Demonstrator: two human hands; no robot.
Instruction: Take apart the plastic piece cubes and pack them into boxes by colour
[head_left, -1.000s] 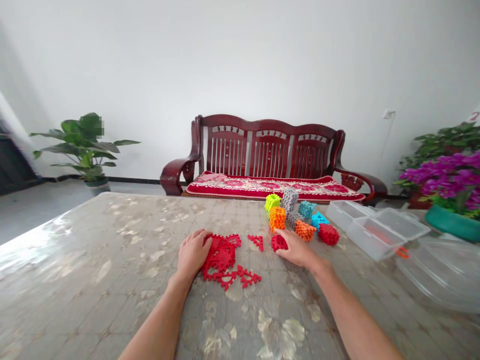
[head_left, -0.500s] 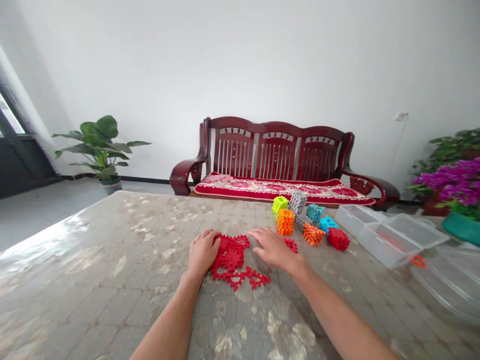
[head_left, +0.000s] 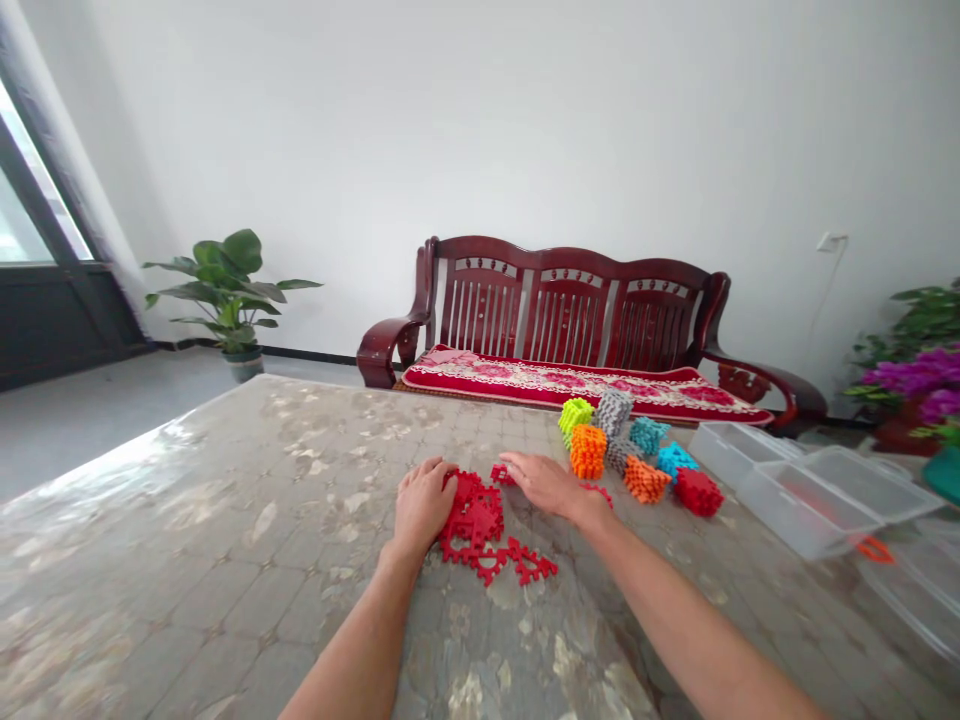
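Our left hand (head_left: 424, 503) still rests open on the pile of flat red interlocking plastic pieces (head_left: 478, 522) in the middle of the worktop (head_left: 225, 520). Our right hand (head_left: 551, 483), a second ago by the colourful plastic lattice cubes (head_left: 589, 450) nearer the far edge, now lies flat, touching the pile's far side.

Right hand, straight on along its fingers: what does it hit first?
Probably the small red piece right at the right hand's fingertips, beside the red pile. Beyond that only bare table shows, though depth is unclear.
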